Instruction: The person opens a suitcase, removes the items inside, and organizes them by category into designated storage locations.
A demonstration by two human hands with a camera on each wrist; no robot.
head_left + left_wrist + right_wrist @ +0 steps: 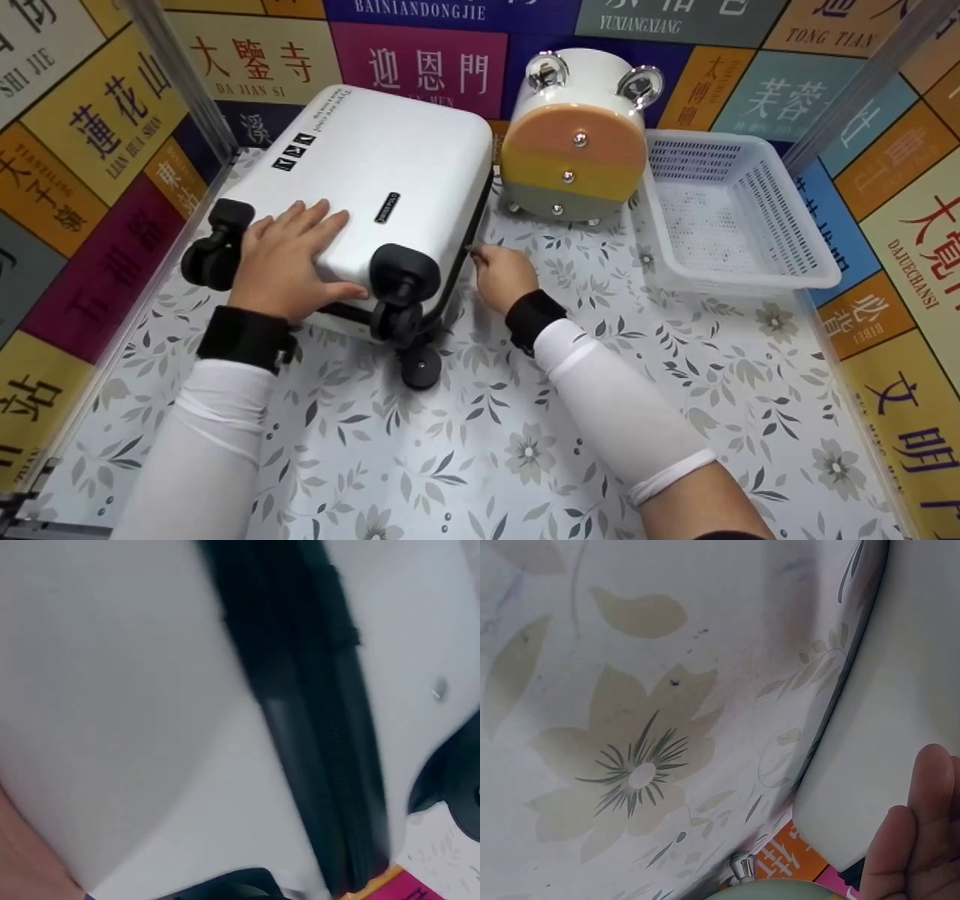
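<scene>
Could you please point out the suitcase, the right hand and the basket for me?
Suitcase [352,180]: head view, on its white upper shell.
Right hand [507,277]: head view, on the back of the hand.
Basket [726,217]: head view, on its inside bottom.

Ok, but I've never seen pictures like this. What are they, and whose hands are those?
There's no robot: one person works bare-handed. The big picture comes from a camera worn on the head, looking down. The other two come from cameras on the left and right wrists, so things look very close. On the flowery surface are a white suitcase, a round striped box and a pale plastic basket. The left hand rests spread on the suitcase. The right hand has its grip at the suitcase's edge; it seems to pinch a zip pull, but that's too tiny to be sure.
</scene>
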